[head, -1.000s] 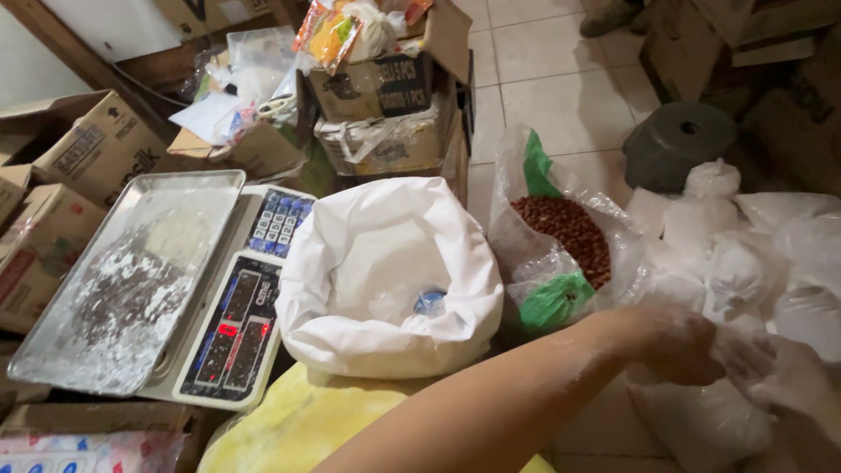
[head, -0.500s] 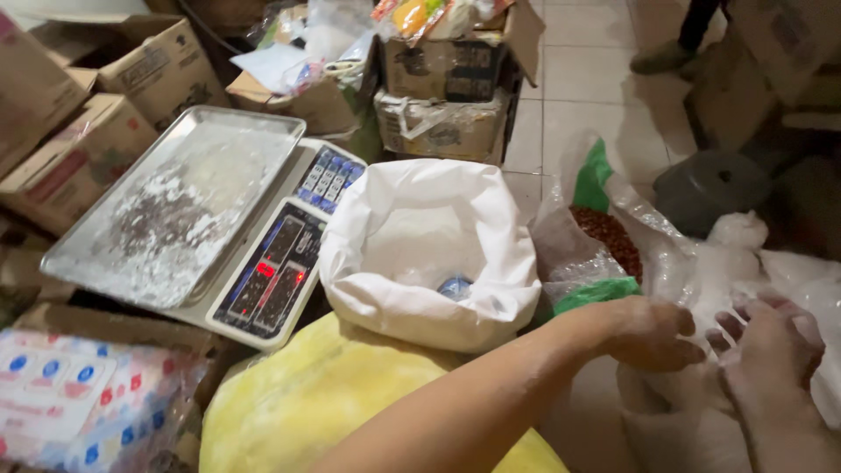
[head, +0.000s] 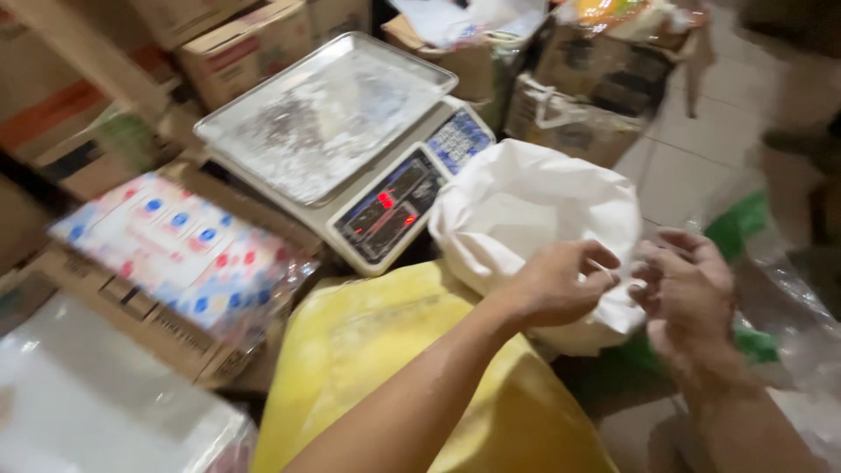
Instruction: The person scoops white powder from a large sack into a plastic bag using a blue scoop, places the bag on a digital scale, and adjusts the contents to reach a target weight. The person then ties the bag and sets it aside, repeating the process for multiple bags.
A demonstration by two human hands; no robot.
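Both hands meet over the white sack's (head: 534,228) near rim: left hand (head: 561,285) pinches something thin and clear, likely a small bag; right hand (head: 688,293) half-curled, fingers loose. Probably best opened over the sack, beside the scale (head: 350,158).

two hands (head: 561,285), one white sack (head: 534,210), one yellow sack (head: 385,350), one scale (head: 350,158)

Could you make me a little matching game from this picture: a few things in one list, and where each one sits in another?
Things:
1. weighing scale
2. white sack
3. yellow bag
4. packet with red and blue dots

Places:
A. under the left forearm
B. at the fingers of both hands
C. in a cardboard box, left
D. behind the sack, steel tray on top

Pairs: 1-D, 2-B, 3-A, 4-C
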